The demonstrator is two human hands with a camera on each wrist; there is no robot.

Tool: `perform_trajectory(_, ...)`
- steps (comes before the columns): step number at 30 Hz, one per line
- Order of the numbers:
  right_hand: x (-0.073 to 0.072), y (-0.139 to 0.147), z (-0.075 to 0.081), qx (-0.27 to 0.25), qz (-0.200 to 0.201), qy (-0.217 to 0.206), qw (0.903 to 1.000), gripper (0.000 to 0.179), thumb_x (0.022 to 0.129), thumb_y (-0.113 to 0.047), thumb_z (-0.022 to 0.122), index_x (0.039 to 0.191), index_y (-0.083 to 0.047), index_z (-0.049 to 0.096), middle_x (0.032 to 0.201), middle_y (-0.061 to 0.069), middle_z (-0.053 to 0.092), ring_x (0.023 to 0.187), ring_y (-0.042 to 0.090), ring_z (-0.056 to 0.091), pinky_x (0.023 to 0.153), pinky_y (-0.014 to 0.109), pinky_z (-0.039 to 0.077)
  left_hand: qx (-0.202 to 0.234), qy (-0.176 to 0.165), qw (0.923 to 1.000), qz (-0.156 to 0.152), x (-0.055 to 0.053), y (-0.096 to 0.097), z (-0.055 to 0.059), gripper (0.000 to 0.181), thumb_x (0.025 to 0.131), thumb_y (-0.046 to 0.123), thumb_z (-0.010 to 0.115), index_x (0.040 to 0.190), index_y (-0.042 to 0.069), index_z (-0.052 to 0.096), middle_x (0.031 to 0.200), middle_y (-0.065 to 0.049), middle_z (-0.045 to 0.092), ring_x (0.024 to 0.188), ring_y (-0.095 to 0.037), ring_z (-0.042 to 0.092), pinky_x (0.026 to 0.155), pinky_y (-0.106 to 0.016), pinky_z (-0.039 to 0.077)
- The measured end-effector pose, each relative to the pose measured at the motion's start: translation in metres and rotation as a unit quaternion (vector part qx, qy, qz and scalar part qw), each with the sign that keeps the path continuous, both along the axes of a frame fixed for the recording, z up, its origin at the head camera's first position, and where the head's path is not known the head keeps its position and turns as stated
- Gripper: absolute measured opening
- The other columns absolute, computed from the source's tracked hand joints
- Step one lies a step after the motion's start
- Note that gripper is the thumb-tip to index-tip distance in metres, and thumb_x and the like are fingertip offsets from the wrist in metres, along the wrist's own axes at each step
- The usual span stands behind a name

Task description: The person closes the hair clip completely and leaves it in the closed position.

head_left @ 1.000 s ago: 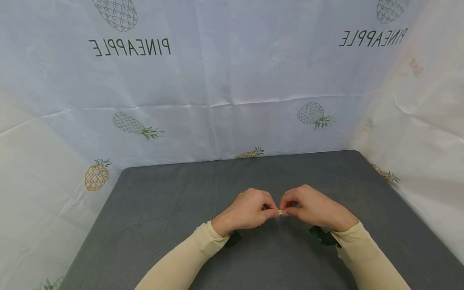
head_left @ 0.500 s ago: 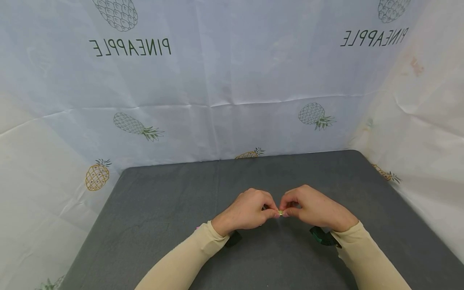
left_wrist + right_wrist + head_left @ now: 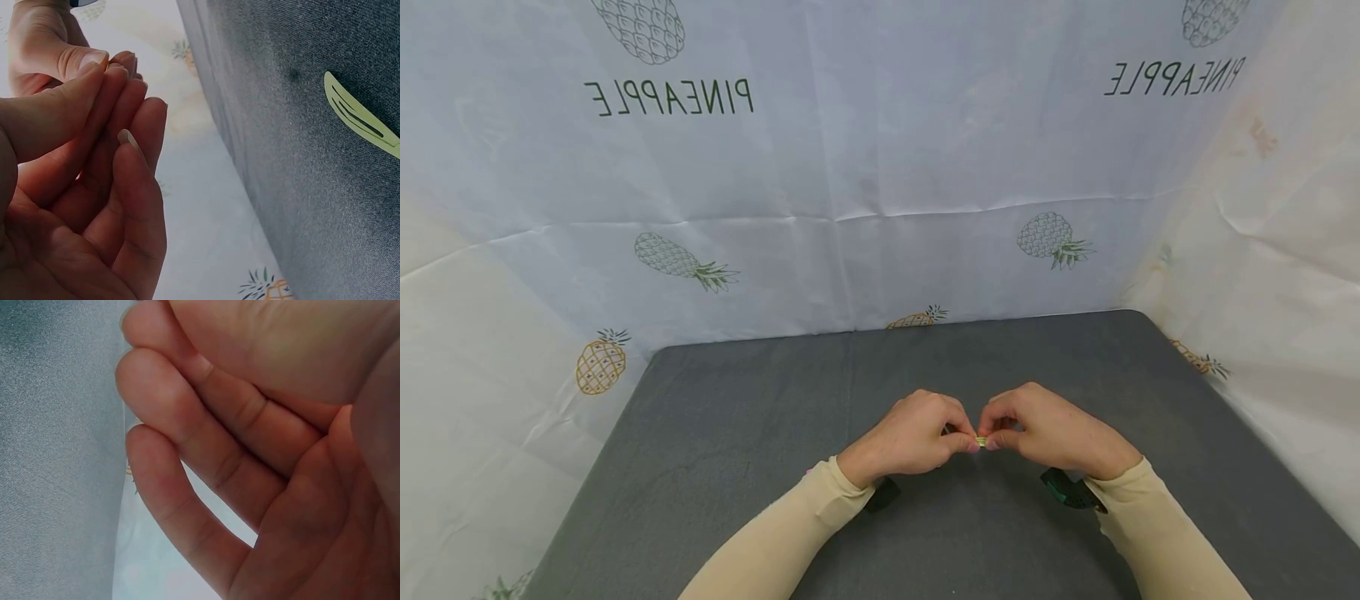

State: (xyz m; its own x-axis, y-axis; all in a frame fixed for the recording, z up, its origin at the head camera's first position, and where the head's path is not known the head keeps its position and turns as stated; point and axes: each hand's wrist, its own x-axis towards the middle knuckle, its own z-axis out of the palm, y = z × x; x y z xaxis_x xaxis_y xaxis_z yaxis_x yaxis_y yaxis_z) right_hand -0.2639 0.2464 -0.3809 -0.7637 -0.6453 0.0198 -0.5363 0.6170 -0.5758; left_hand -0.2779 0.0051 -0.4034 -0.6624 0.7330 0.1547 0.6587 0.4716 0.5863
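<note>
In the head view, a small yellow-green hair clip (image 3: 981,442) spans the gap between the two hands, held just above the grey table. My left hand (image 3: 919,433) pinches its left end between thumb and forefinger. The right hand (image 3: 1051,427) pinches the other end the same way. Fingers cover most of the clip, so only a short striped middle part shows. The left wrist view has both thumbs meeting at the fingertips, with hardly any of the clip visible. A second yellow-green snap hair clip (image 3: 359,119) lies flat on the table there, apart from the hands.
The grey cloth-covered table (image 3: 760,400) reaches back to a white curtain (image 3: 850,167) printed with pineapples, which also hangs at both sides. A tiny pink bit (image 3: 808,472) peeks out behind the left sleeve.
Both hands stay where they were, pinching the hair clip between them. Only a very slight shift of the fingertips shows.
</note>
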Motion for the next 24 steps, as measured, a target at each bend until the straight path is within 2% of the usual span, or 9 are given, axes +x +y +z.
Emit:
perform_trajectory(11,-0.0007,0.0001,-0.0019,-0.005,-0.001,-0.016,0.9999,0.031,0.099,-0.003,0.075,0.091,-0.033,0.076,0.089,-0.014,0.074,0.074,0.001,0.061,0.068,0.026,0.054,0.008,-0.015,0.9998,-0.012,-0.0007,-0.0019,0.0023,0.010,0.101,0.021,0.079,0.099,0.017,0.087,0.086,0.015,0.070,0.059,0.002,0.049,0.055,-0.016,0.039)
perform_trajectory(20,-0.0005,-0.0010,-0.0013,-0.004,-0.013,-0.026,0.9996,0.024,0.098,-0.008,0.078,0.090,-0.031,0.077,0.087,-0.017,0.072,0.073,0.001,0.059,0.067,0.026,0.052,0.000,-0.013,0.9999,-0.002,-0.0004,-0.0007,0.0002,0.008,0.100,0.023,0.080,0.097,0.020,0.087,0.085,0.018,0.070,0.061,0.003,0.050,0.056,-0.016,0.040)
perform_trajectory(24,-0.0002,-0.0014,-0.0002,-0.010,-0.013,-0.031,0.9994,0.020,0.098,-0.010,0.079,0.089,-0.027,0.077,0.087,-0.012,0.074,0.073,0.001,0.058,0.066,0.025,0.051,-0.005,-0.017,0.9998,0.001,-0.0010,0.0003,-0.0013,0.008,0.100,0.025,0.081,0.097,0.023,0.087,0.086,0.019,0.070,0.060,0.003,0.051,0.056,-0.016,0.042)
